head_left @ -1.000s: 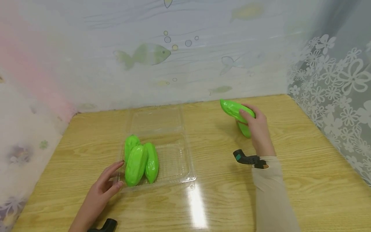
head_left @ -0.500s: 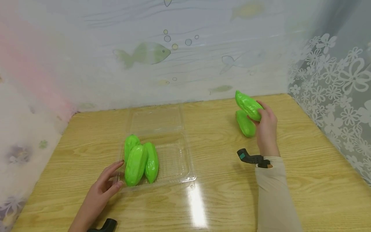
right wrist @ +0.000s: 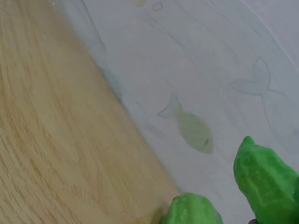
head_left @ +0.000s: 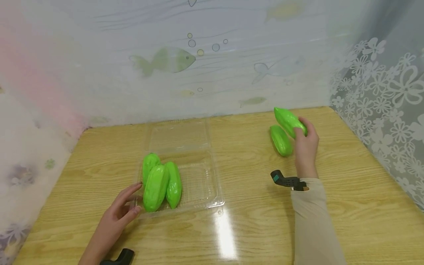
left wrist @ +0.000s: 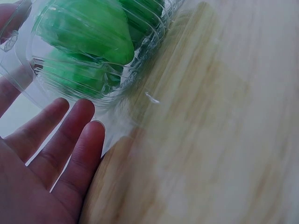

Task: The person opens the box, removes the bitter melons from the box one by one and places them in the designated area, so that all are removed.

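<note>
My right hand (head_left: 306, 147) grips a glossy green bitter melon (head_left: 286, 119) with a ridged skin and pointed tip, thumb on the near side. Just left of it, another bitter melon (head_left: 281, 141) lies on the table. In the right wrist view the gripped bitter melon (right wrist: 264, 182) shows at the lower right, most of the hand out of frame. My left hand (head_left: 116, 211) rests at the left side of a clear plastic clamshell box (head_left: 202, 184), fingers extended and spread. Inside the box, three bitter melons (head_left: 155, 187) are bunched at its left side.
The box's clear lid (head_left: 179, 136) lies folded back toward the wall (head_left: 225, 73). A wood-grain table (head_left: 245, 221) carries everything. A flower-patterned curtain (head_left: 391, 92) borders the right side. Black camera mounts (head_left: 285, 181) sit on the wrists.
My right hand has moved right with its bitter melon, off the one lying on the table, which now shows fully. The left hand and box have stayed put.
</note>
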Demonstrator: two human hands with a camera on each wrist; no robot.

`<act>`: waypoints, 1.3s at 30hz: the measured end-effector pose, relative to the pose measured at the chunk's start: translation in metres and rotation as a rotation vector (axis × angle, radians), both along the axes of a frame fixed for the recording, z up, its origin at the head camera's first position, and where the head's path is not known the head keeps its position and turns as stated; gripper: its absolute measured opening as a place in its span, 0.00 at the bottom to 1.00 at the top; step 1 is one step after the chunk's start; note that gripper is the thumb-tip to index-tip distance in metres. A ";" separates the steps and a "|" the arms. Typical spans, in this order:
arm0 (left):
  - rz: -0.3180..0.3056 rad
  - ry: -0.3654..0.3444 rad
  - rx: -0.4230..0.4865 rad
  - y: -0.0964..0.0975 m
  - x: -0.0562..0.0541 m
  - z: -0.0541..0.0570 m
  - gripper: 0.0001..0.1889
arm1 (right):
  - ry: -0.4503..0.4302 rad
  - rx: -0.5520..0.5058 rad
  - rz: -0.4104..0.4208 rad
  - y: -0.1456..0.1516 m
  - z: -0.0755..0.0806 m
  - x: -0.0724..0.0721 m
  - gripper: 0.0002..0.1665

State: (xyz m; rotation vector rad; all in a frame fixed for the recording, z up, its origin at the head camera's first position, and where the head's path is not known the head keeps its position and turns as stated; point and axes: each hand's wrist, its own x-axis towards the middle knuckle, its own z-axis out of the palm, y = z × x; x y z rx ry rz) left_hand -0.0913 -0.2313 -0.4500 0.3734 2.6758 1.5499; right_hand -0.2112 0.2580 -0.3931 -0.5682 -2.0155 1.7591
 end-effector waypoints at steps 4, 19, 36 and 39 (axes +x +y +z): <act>-0.003 -0.002 0.001 0.000 -0.001 0.000 0.28 | -0.028 0.034 -0.006 0.003 -0.003 0.001 0.26; -0.006 -0.012 0.015 0.000 -0.002 0.001 0.28 | -0.033 0.003 -0.035 0.018 -0.016 -0.001 0.27; -0.014 0.000 0.026 -0.001 -0.001 0.002 0.28 | -0.133 0.012 -0.032 0.023 -0.028 -0.002 0.29; -0.016 -0.002 0.032 -0.001 -0.001 0.001 0.28 | -0.148 0.007 -0.033 0.023 -0.028 -0.001 0.30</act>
